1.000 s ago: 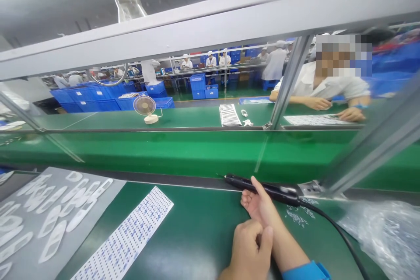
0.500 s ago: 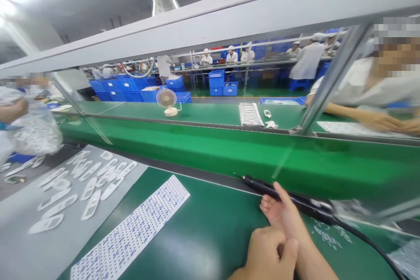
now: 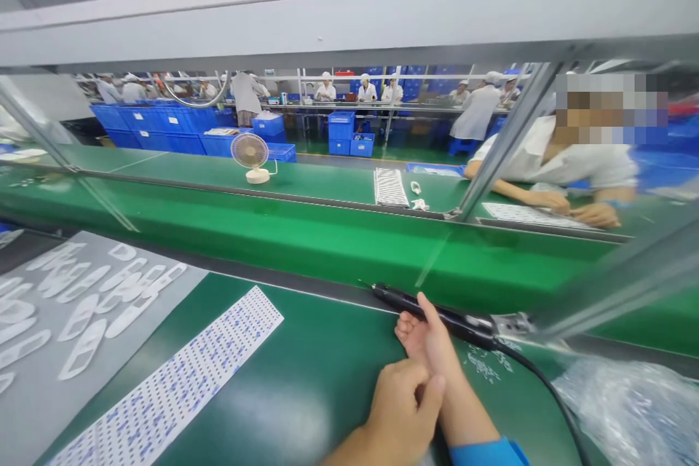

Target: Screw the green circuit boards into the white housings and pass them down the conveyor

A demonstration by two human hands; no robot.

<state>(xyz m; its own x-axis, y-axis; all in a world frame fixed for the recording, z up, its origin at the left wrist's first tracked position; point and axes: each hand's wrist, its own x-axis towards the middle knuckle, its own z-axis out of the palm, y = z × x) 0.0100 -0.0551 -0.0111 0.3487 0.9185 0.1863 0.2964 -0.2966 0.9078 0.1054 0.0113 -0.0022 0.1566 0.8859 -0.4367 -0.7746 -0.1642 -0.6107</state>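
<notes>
My right hand (image 3: 424, 341) reaches in from the lower right with its palm turned up and empty, the fingers loosely bent and the thumb stretched apart. Right behind it a black electric screwdriver (image 3: 459, 324) lies along the back edge of the green worktop, its bit pointing left; the thumb overlaps it in view. Across my right forearm lies my left hand (image 3: 401, 408), its fingers curled in and its thumb bent against them; whatever they hold, if anything, is hidden. Left of my hands lies a white sheet (image 3: 180, 386) with rows of blue and dark marks.
Flat white cut-out parts (image 3: 90, 349) are spread on a grey mat (image 3: 125, 371) at the left. Small clear pieces (image 3: 483, 364) and a crumpled plastic bag (image 3: 638, 408) lie at the right. Beyond the green belt (image 3: 328, 240) stand a small fan (image 3: 251, 156) and a seated co-worker (image 3: 573, 160).
The view has turned to the right, so the scene sits further left. More of the blue right sleeve and plastic bag shows. My hands keep nearly the same pose.
</notes>
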